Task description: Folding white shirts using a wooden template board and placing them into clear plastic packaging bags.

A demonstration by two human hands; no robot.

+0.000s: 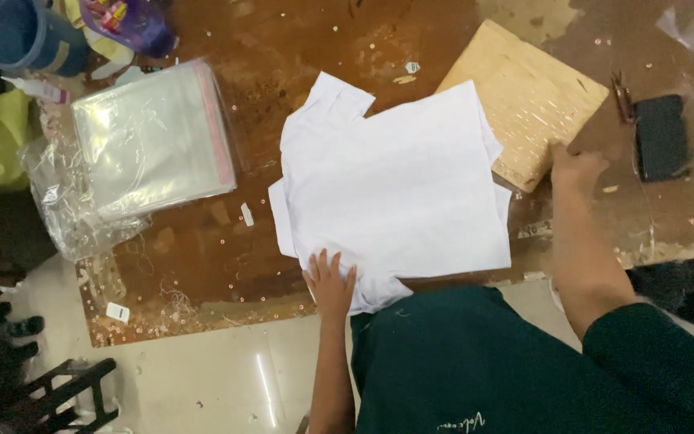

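Your left hand lies flat, fingers spread, on the near edge of the white folded garment, pressing it down with an open grip, nothing pinched. That garment sits mid-tabletop, its far right corner lapping over the pale wooden board, which lies tilted behind it.

Your right hand is out at the board's near right corner, knuckles up and fingers curled at its edge (whether it actually clamps the board I cannot tell from here). Just beyond that hand lies a small dark flat case, with a thin brown tool beside it.

Over on the left, well apart from both hands, there's a stack of clear plastic bags with a pink strip along one side, resting on crumpled clear wrap. Further back at the corner stand a blue bucket and a purple container.

The brown tabletop is worn and blotchy, dotted with tiny beads and scraps of thread along its near edge.
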